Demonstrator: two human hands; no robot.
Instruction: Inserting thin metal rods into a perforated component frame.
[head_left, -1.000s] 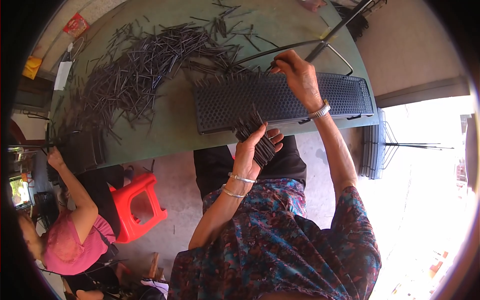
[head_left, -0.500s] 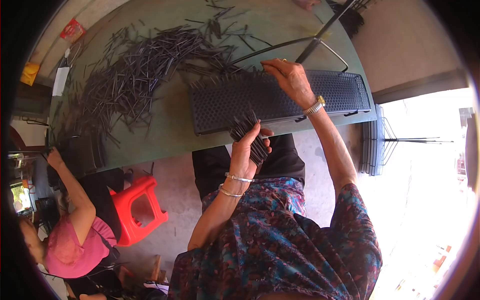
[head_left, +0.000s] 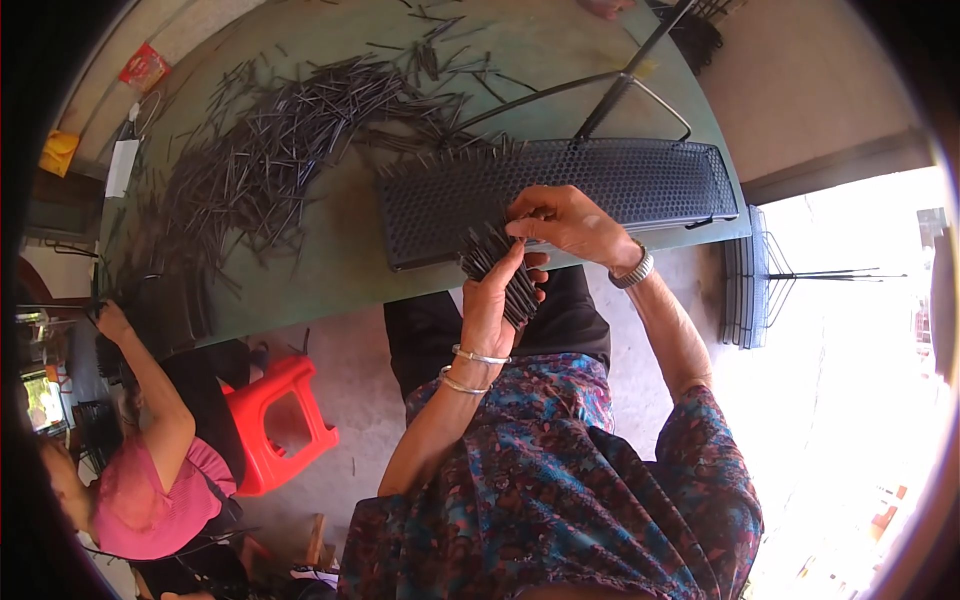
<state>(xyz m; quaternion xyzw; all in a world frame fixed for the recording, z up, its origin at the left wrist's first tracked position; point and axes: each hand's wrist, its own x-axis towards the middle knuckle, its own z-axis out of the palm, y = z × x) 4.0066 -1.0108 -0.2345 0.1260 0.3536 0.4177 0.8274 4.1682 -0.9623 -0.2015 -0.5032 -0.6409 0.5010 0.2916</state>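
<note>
My left hand is closed around a bundle of short dark rods, held upright just below the near edge of the table. My right hand has come back to that bundle and pinches at its top with thumb and fingers. Just beyond both hands lies a long black perforated tray with a row of rods standing along its far left edge. A big loose heap of the same dark rods is spread over the green table to the left.
A long black rod with a wire frame lies across the table behind the tray. Another person in a pink top sits at lower left beside a red plastic stool. A black wire rack stands right of the table.
My right hand has pulled back from the tray's far edge to the bundle in my left hand. My left hand has stayed in place holding the rods.
</note>
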